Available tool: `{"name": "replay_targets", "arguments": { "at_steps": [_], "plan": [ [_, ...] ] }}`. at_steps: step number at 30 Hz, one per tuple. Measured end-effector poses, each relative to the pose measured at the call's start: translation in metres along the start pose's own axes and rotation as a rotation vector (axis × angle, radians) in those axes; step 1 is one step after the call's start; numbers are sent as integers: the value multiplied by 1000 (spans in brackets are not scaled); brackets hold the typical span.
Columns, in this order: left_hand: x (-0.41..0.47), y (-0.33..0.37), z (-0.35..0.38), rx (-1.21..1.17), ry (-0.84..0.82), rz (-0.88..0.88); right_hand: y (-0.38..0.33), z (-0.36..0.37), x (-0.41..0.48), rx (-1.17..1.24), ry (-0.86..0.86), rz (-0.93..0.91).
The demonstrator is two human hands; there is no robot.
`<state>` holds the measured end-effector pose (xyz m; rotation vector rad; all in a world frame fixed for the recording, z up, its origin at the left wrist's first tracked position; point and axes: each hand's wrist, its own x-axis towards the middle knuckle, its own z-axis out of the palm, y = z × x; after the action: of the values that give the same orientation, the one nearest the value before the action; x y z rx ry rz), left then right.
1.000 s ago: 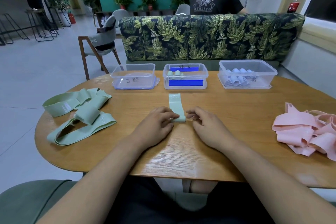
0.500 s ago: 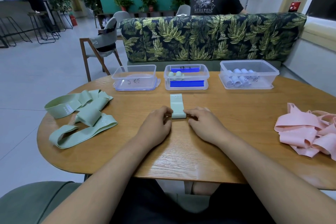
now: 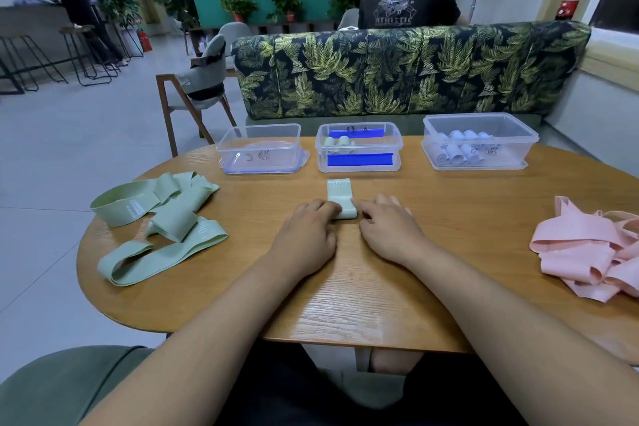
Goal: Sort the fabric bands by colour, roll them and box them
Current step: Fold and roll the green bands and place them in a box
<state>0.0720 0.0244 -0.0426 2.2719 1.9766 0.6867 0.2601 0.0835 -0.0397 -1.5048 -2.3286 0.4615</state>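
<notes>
- Loose green bands [image 3: 157,218]: left of the frame, a heap of flat loops lying across one another on the table [image 3: 345,287], well apart from the hands.
- Left box [image 3: 242,157]: clear plastic, left of the three boxes along the table's far edge, handwriting on its front wall; it stands on a blue-edged lid.
- Left hand [image 3: 304,235]: centre of the frame, palm down, fingers curled, tips pinching the left end of the roll.
- Half-rolled green band [image 3: 340,199]: centre of the frame, between the two hands and just in front of the middle box. Near end wound into a roll; the far end lies flat on the wood, printed "30".
- Middle box [image 3: 321,158]: clear, with a blue strip on its front wall; green rolls [image 3: 337,143] stand inside at its left.
- Right hand [image 3: 390,232]: just right of the roll, thumb and forefinger closed on its right end; the other fingers lie straighter.
- Right box [image 3: 484,164]: clear, holding pale rolls [image 3: 456,150].
- Pink bands [image 3: 587,252]: right edge of the frame, a crumpled heap on the table.
</notes>
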Motion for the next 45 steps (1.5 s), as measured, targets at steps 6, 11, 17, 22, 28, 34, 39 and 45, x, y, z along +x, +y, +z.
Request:
{"name": "replay_targets", "arguments": {
  "at_steps": [6, 11, 17, 22, 28, 34, 39, 45],
  "plan": [
    [16, -2, -1, 37, -33, -22, 7, -1, -2, 203, 120, -161],
    [31, -8, 1, -17, -20, -39, 13, -3, 11, 209, 87, -138],
    [36, -12, 2, -245, 29, -127, 16, -3, 27, 315, 40, -28],
    [37, -17, 3, -363, 10, -246, 15, -5, 36, 439, -11, 18],
    [35, -19, 11, -414, 35, -307, 22, -5, 46, 509, -73, 39],
    [39, -20, 10, -456, -16, -360, 24, -1, 53, 329, -72, 0],
    [48, -24, 9, -554, -43, -420, 19, -1, 65, 319, -80, 17],
    [62, -29, 5, -586, -81, -475, 16, 1, 74, 609, 7, 144]
  ]
}}
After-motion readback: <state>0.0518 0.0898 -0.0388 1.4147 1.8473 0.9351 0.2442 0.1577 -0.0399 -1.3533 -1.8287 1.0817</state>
